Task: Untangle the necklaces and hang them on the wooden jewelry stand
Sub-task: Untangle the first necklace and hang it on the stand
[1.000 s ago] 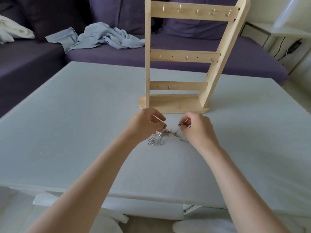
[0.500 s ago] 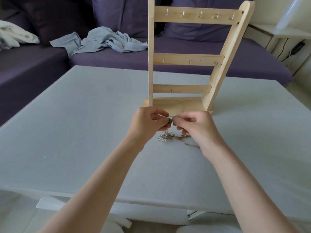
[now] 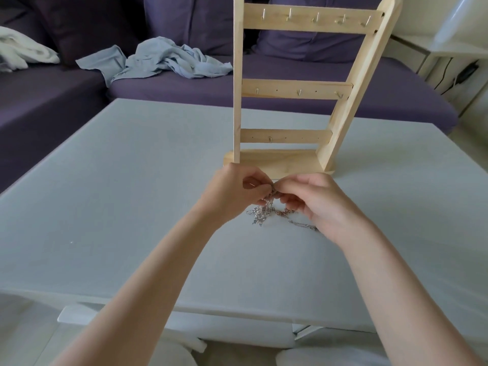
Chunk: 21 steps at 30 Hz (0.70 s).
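1. Pale grey counter (image 3: 111,207) fills most of the view, both forearms reaching in from the near edge.
2. Tangled silver necklaces (image 3: 264,213) sit mid-counter. Left hand (image 3: 232,192) and right hand (image 3: 317,199) both have a tight pinch grip on a strand lifted off the pile, fingertips nearly touching.
3. Just past them stands the wooden jewelry stand (image 3: 298,88), hooks bare.
4. Farthest back: purple sofa (image 3: 290,83) with crumpled blue cloth (image 3: 163,60).
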### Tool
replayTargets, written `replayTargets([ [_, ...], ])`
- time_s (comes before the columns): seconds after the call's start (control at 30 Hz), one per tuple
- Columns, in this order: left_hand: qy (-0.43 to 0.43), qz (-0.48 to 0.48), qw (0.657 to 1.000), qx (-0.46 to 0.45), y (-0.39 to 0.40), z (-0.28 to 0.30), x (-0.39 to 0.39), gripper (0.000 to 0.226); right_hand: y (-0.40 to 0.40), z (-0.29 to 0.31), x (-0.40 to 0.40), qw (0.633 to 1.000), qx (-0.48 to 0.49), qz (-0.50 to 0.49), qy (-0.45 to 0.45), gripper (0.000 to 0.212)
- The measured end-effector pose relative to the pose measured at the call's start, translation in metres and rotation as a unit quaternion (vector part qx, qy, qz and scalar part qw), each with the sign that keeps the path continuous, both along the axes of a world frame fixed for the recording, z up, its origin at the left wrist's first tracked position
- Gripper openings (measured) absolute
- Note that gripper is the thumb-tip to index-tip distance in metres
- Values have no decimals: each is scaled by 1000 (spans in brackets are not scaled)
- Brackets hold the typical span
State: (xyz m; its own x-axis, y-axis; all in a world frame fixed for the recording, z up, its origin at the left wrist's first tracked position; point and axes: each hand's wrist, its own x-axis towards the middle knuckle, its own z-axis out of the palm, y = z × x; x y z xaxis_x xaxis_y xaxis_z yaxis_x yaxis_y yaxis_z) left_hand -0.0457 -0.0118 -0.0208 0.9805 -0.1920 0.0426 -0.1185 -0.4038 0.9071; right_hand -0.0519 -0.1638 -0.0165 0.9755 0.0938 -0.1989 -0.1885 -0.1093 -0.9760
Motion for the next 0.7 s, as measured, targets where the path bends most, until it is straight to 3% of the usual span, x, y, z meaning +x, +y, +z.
replayTargets([
  [0.13, 66, -38, 992, -102, 10, 9, -4, 9, -3, 5, 1, 994, 93, 42, 30, 15],
  [0.4, 161, -62, 957, -235, 16, 13, -7, 10, 4, 8, 1, 986, 154, 46, 55, 22],
  [0.47, 108, -51, 978, -169, 15, 13, -7, 12, 5, 7, 1, 988, 132, 41, 64, 23],
  [0.53, 9, -25, 999, -37, 12, 11, -8, 17, 6, 3, 1, 992, 95, 31, 74, 24],
  [0.6, -77, -16, 994, 80, 7, 8, -11, 16, 7, 1, 1, 994, 72, 27, 84, 22],
  [0.7, -136, 5, 980, 146, 3, 4, -14, 7, 7, 0, 1, 993, 78, 23, 83, 24],
])
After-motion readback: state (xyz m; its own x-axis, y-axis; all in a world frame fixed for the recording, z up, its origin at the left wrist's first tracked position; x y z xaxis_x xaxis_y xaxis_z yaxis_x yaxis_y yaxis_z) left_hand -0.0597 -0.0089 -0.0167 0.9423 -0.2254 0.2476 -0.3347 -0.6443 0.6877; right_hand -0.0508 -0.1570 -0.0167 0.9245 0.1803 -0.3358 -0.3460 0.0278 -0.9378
